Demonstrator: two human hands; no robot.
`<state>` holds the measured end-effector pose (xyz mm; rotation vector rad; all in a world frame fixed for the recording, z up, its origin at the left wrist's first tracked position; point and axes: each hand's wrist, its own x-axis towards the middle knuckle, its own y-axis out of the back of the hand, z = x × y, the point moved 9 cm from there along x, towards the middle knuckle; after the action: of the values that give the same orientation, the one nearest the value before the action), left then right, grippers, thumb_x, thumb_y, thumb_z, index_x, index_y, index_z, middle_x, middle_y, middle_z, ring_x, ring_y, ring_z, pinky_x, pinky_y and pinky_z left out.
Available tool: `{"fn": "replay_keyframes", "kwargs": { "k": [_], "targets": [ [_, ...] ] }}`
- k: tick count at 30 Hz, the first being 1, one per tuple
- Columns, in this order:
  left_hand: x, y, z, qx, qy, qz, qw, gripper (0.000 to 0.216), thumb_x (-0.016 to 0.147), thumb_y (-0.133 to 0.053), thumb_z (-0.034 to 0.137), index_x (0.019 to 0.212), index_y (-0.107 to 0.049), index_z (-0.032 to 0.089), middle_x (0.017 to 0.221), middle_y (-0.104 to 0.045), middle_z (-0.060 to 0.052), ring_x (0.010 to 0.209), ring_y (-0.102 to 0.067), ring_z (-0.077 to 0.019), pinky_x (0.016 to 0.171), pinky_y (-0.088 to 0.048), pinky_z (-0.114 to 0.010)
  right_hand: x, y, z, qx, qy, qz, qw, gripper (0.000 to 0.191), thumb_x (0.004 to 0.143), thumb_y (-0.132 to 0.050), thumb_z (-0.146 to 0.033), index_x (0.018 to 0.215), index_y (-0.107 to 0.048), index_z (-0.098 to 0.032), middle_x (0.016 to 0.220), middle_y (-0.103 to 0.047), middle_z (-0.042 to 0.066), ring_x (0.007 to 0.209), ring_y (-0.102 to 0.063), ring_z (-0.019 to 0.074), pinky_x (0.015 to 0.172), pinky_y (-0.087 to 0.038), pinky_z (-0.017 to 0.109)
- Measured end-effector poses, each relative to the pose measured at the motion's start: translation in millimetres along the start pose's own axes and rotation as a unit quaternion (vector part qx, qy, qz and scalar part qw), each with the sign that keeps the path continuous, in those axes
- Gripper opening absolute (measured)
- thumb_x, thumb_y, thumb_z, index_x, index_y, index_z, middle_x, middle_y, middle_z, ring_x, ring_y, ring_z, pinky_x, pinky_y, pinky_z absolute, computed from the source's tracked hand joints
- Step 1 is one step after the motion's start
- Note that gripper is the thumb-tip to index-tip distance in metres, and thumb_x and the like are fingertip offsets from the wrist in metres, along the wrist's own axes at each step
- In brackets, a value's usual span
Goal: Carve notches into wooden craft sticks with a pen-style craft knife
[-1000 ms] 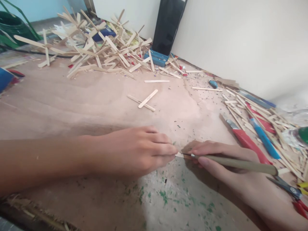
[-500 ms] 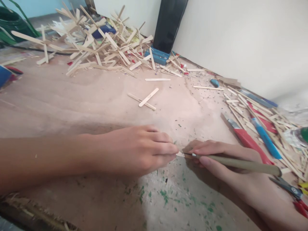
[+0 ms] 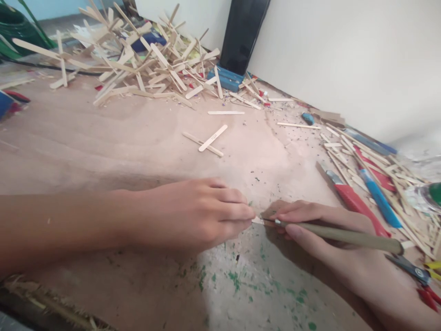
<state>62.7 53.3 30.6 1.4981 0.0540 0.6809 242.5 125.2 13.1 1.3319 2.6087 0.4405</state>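
Lower right: right hand (image 3: 361, 269) is gripping a thin-tipped tool (image 3: 347, 235) | lower centre: left hand (image 3: 203, 215) is resting curled over a pale stick (image 3: 257, 221), grip hidden | risk: overpressing, skidding tool into left fingertips (image 3: 250, 213)

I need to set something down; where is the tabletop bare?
A wide patch left of the crossed sticks, between the left forearm and stick pile. Crowded: the right side, with loose sticks and a red handle.

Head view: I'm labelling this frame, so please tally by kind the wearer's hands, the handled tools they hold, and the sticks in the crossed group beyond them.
Hands: 2 (left hand, right hand)
Held tools: 1 (olive-handled tool)
Crossed sticks: 2 (upper stick, lower stick)
Total: 5
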Motion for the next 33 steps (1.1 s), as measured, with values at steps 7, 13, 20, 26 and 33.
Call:
{"fn": "replay_keyframes", "kwargs": {
  "k": [7, 13, 20, 26, 33],
  "targets": [
    [1.1, 1.8, 0.6, 0.010, -0.001, -0.009, 1.000, 0.025, 0.119, -0.061, 0.017, 0.124, -0.085, 0.022, 0.147, -0.081, -0.002, 0.128, -0.077, -0.0185, 0.108, -0.058, -0.033, 1.2, -0.5, -1.0, 0.002, 0.007, -0.001, 1.000, 0.006, 0.100, -0.089, -0.029, 0.104, -0.092, -0.033, 0.108, -0.091, 0.007, 0.099, -0.087, 0.0249, 0.089, -0.074, 0.035],
    [1.9, 5.2, 0.9, 0.007, -0.001, 0.004, 1.000, 0.033, 0.121, -0.053, 0.013, 0.122, -0.085, 0.019, 0.144, -0.083, -0.001, 0.125, -0.078, -0.0184, 0.107, -0.057, -0.034, 0.6, -0.8, -0.1, 0.000, 0.004, -0.003, 1.000, 0.006, 0.101, -0.088, -0.030, 0.105, -0.092, -0.030, 0.109, -0.091, 0.009, 0.098, -0.086, 0.0251, 0.088, -0.073, 0.035],
    [3.3, 5.2, 0.7, 0.002, -0.004, 0.001, 1.000, 0.032, 0.120, -0.055, 0.013, 0.119, -0.086, 0.020, 0.143, -0.083, -0.002, 0.125, -0.078, -0.0186, 0.105, -0.058, -0.033, 0.2, -1.8, -1.6, -0.005, 0.012, -0.010, 1.000, 0.005, 0.103, -0.087, -0.031, 0.104, -0.091, -0.031, 0.108, -0.090, 0.008, 0.100, -0.086, 0.0248, 0.090, -0.072, 0.034],
    [1.4, 0.7, 0.4, -0.005, 0.003, -0.013, 1.000, 0.024, 0.117, -0.064, 0.016, 0.125, -0.085, 0.022, 0.148, -0.081, -0.003, 0.128, -0.077, -0.0195, 0.110, -0.057, -0.033, 0.3, -0.1, -0.9, -0.008, 0.010, -0.003, 1.000, 0.004, 0.101, -0.088, -0.031, 0.102, -0.092, -0.030, 0.106, -0.090, 0.008, 0.096, -0.085, 0.0250, 0.087, -0.073, 0.035],
    [1.6, 1.5, 0.1, -0.011, 0.001, -0.002, 1.000, 0.029, 0.120, -0.057, 0.015, 0.125, -0.084, 0.019, 0.146, -0.082, -0.002, 0.128, -0.078, -0.0197, 0.108, -0.058, -0.035, 0.2, -0.7, -2.1, -0.009, 0.018, -0.010, 1.000, 0.005, 0.103, -0.086, -0.029, 0.104, -0.091, -0.030, 0.107, -0.090, 0.007, 0.096, -0.085, 0.0228, 0.088, -0.071, 0.031]
  ]
}}
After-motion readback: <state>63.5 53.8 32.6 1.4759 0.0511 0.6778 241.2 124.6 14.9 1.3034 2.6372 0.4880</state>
